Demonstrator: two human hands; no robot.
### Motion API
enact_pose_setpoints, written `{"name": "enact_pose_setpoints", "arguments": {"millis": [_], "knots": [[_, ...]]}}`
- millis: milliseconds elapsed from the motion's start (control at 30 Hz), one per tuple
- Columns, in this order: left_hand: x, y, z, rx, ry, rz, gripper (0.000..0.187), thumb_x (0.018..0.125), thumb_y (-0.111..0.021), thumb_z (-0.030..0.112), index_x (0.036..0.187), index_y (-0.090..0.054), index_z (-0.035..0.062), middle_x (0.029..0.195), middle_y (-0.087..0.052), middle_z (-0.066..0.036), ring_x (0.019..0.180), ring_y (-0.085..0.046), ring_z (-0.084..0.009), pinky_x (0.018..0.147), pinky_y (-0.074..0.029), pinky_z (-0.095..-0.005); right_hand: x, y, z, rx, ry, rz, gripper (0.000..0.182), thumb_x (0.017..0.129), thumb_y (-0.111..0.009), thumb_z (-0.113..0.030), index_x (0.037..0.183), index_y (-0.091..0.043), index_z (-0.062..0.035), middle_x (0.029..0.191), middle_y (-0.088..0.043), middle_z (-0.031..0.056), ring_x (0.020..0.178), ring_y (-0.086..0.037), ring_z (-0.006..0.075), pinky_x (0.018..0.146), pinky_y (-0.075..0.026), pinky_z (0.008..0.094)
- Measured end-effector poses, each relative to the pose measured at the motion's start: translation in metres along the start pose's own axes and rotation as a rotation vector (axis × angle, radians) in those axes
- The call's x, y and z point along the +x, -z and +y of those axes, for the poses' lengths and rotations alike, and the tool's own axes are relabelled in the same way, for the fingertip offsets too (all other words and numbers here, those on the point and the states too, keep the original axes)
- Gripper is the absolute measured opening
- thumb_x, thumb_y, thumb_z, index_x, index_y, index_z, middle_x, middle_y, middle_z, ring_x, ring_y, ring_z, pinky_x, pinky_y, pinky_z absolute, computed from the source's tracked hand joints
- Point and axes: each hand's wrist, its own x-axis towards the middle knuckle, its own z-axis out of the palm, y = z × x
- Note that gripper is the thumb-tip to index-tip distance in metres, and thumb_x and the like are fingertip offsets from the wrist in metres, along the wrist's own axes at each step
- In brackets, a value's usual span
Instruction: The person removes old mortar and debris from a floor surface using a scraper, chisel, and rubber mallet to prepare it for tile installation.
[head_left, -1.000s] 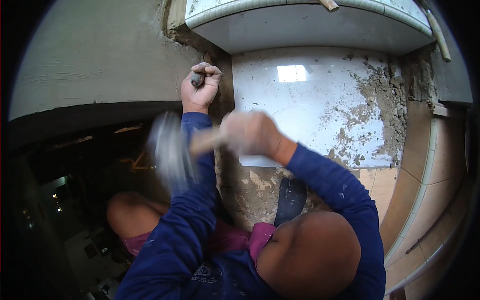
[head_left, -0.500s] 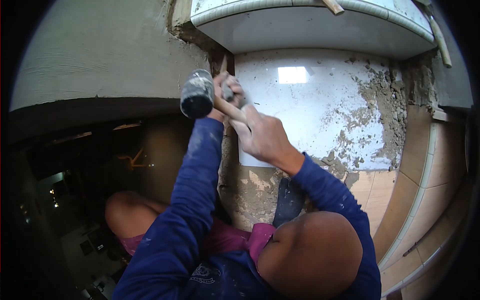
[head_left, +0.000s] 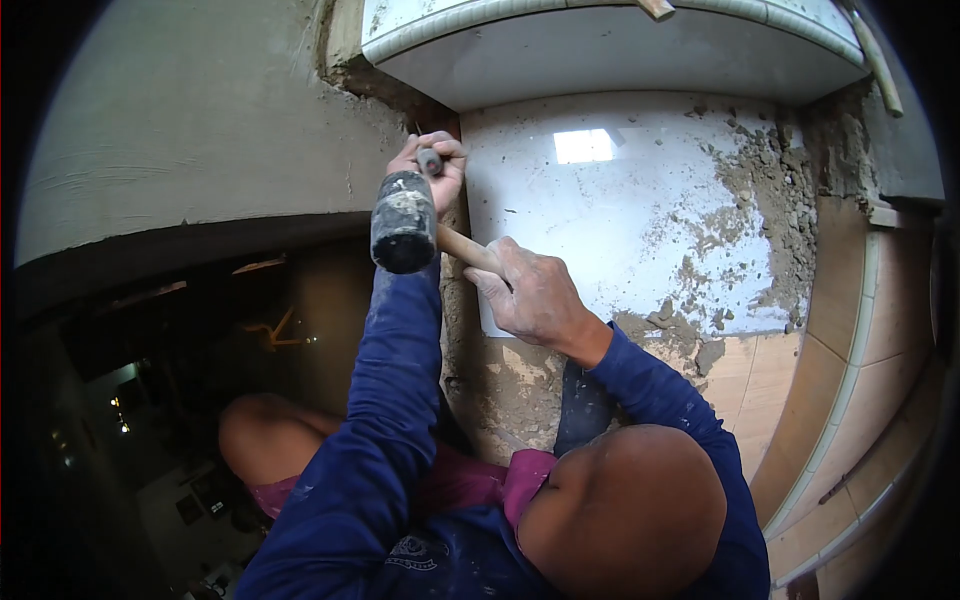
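My left hand (head_left: 440, 172) is closed round a chisel (head_left: 430, 161), its blunt grey end facing up towards me. It is at the left edge of the white tile, by the broken corner of the plastered wall. Most of the chisel's shaft and its tip are hidden by my fingers. My right hand (head_left: 540, 295) grips the wooden handle of a mallet (head_left: 404, 222). The mallet's dark, dust-marked head hangs over my left wrist, just short of the chisel's end. Below both hands lies the glossy white tile (head_left: 560, 225).
Loose mortar rubble (head_left: 775, 210) covers the tile's right side. A white tiled step (head_left: 620, 55) rises at the far end, with a wooden handle (head_left: 657, 9) on top. Plastered wall (head_left: 180, 120) stands left; tan tiled steps (head_left: 835, 290) lie right. A dark drop is at lower left.
The mallet head has drawn back towards me, away from the chisel's end. My left hand with the chisel has shifted slightly left and away from me.
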Motion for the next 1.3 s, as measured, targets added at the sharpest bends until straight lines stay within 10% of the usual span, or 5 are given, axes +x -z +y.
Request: {"name": "enact_pose_setpoints", "arguments": {"millis": [267,433,1000,1133,1300], "knots": [[0.014,-0.001,-0.04,0.466,-0.099,-0.045,0.036,0.109,-0.037,0.035,0.092,-0.048,0.0055,0.081,-0.053,-0.008,0.078,-0.059,-0.0221,0.073,-0.049,-0.0389,0.0,0.022,0.009,0.115,-0.194,0.173,0.021,0.095,-0.058,-0.012,0.11,-0.064,0.0015,0.086,-0.067,0.0222,0.074,-0.07,0.0373,0.066,-0.055,0.0404],[0.027,-0.019,-0.048,0.001,-0.114,0.007,0.033,0.109,-0.033,0.038,0.095,-0.043,0.0101,0.091,-0.054,-0.006,0.085,-0.059,-0.02,0.077,-0.043,-0.039,-0.004,0.031,0.039,0.228,-0.191,0.338,0.038,0.105,-0.05,-0.038,0.1,-0.055,-0.0008,0.065,-0.044,-0.0042,0.054,-0.037,0.0039,0.049,-0.029,0.022],[0.04,-0.029,-0.038,-0.123,-0.102,0.019,0.033,0.11,-0.031,0.038,0.101,-0.046,0.0093,0.083,-0.055,-0.007,0.074,-0.059,-0.0192,0.07,-0.045,-0.0394,0.039,0.031,0.017,0.703,-0.028,0.259,0.035,0.108,-0.043,-0.035,0.085,-0.046,-0.008,0.066,-0.042,-0.0009,0.051,-0.041,0.0059,0.043,-0.034,0.0191],[0.03,-0.051,-0.045,-0.061,-0.154,0.121,0.036,0.11,-0.029,0.038,0.101,-0.045,0.0074,0.083,-0.055,-0.008,0.072,-0.058,-0.0193,0.064,-0.044,-0.0361,0.06,0.018,0.05,-0.018,-0.136,-0.001,0.029,0.102,-0.049,-0.023,0.1,-0.056,0.0058,0.078,-0.058,0.0262,0.073,-0.062,0.038,0.068,-0.048,0.0453],[0.046,-0.011,-0.013,-0.167,0.012,-0.172,0.042,0.109,-0.027,0.043,0.109,-0.044,0.0045,0.088,-0.061,-0.011,0.081,-0.062,-0.0269,0.084,-0.055,-0.0507,0.043,0.015,0.035,0.772,-0.031,0.194,0.039,0.106,-0.044,-0.033,0.084,-0.052,-0.0017,0.062,-0.045,0.0035,0.049,-0.041,0.014,0.045,-0.037,0.0287]]}}
